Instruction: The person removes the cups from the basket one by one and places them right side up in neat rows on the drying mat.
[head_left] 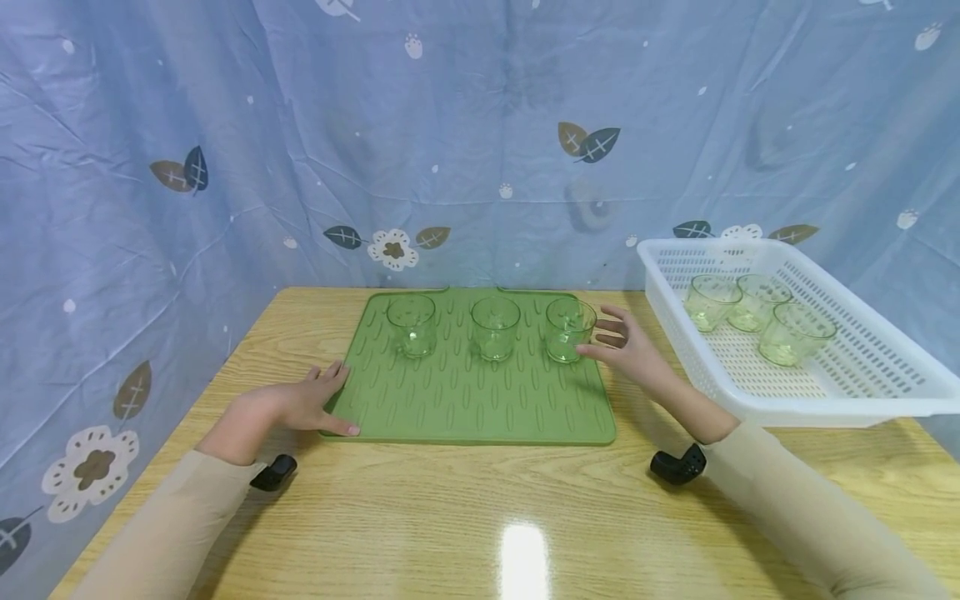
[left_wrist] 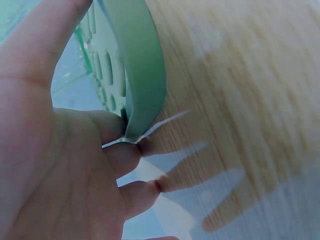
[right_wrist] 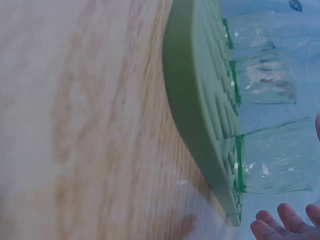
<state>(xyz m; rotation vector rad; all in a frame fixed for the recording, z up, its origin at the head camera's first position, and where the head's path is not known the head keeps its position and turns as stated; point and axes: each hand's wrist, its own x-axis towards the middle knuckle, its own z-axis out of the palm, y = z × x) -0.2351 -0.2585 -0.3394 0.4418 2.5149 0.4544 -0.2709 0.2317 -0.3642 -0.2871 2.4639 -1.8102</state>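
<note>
Head view: my right hand (head_left: pixel 632 348), fingers spread, beside rightmost green-tinted round glass tumbler (head_left: pixel 566 332) on green rectangular ribbed mat (head_left: pixel 465 412); left hand (head_left: pixel 296 404) spread at mat's edge. Tumbler likely light, slick, breakable: grip mid-height.

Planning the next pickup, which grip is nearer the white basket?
Right. The right grip is just left of the white basket; the left grip is farther off, at the left edge of the green mat.
</note>
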